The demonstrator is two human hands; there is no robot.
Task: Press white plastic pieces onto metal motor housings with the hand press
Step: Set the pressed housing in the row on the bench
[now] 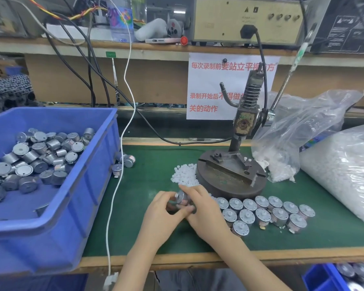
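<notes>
Both hands meet over the green mat in front of the hand press (231, 173). My left hand (162, 208) and my right hand (200, 204) together grip one metal motor housing (183, 199), fingers curled round it. A heap of small white plastic pieces (184, 175) lies just left of the press's round base. Several motor housings with white pieces on top (265, 213) stand in rows to the right of my hands. The press lever (286, 80) points up and to the right.
A blue bin (51, 192) with several bare motor housings fills the left side. A few loose housings (124, 162) lie beside it. Clear bags of white pieces (345, 169) sit at the right. A white cable (118, 179) hangs across the mat's left edge.
</notes>
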